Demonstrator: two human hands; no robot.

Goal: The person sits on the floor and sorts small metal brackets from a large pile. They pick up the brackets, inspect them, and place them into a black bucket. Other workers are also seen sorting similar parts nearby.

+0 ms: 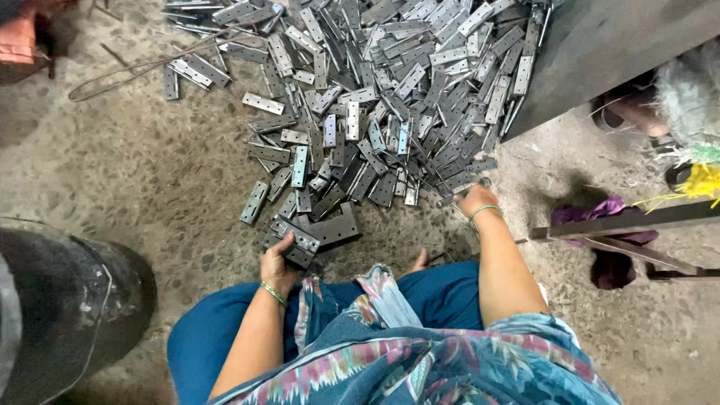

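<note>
Down near the knees, the left hand point(277, 262) closes around a small stack of flat grey metal hinge plates point(300, 244), fingers curled over the stack's near edge; a green bangle point(274, 293) sits on that wrist. The stack rests on the concrete floor point(150, 172) at the front edge of the big heap of hinge plates point(390, 90), touching the nearest loose pieces. The right hand point(476, 199) reaches into the heap's right fringe and pinches a thin metal piece point(459, 197) — too small to tell whether it is a pin or a narrow plate. A green bangle point(484, 211) circles this wrist too.

Between the arms lie the person's blue trousers point(442, 292) and a patterned scarf point(382, 300), with a bare toe just showing beside the cloth. The heap spreads from the hands up to the top of the view, plates lying at all angles, a few strays scattered apart on its left side. A loop of wire point(127, 71) lies on the floor at the heap's upper left. A dark metal slab point(600, 52) slants over the heap's right edge. A purple rag point(607, 240) lies under a metal bar point(630, 221) to the right — and a dark round drum point(67, 300) stands at the lower left.
</note>
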